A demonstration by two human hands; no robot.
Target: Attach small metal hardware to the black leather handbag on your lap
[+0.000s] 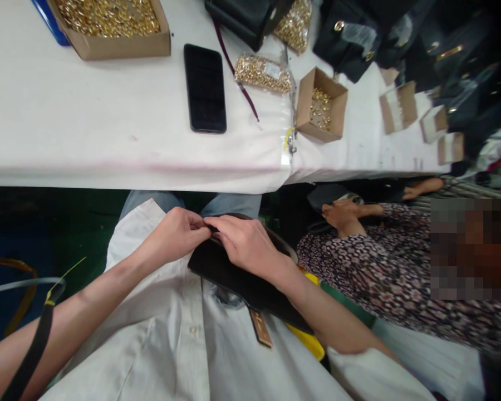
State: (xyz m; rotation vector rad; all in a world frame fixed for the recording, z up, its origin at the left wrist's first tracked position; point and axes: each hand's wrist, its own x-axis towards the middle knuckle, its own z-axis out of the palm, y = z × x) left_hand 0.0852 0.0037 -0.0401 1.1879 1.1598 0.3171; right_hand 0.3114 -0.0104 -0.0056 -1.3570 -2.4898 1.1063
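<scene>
White cloth covers the long worktop (pixel 87 128), which runs across the top of the view; under its edge the floor is dark, green and blue. On the worktop lies one black phone (pixel 205 88), face up. There is one big box (pixel 121 47) full of gold parts at the far left, on one blue tray (pixel 50 22). Four small boxes stand to the right: the first box (pixel 304 100) holds some gold parts, and the other three (pixel 404 97) are near the right end; what is in them I cannot tell. Two clear bags (pixel 263 72) of gold parts lie between the phone and the first box, with one purple cord (pixel 237 78) beside them. Black bags (pixel 359 39) are piled at the far right. The black leather piece (pixel 234 278) rests on the person's lap, below the worktop edge. The left hand (pixel 179 234) and the right hand (pixel 242 245) are both closed narrow and pinch its upper edge, the fingertips touching each other. At the right sits a co-worker in a patterned sleeve (pixel 384 262).
</scene>
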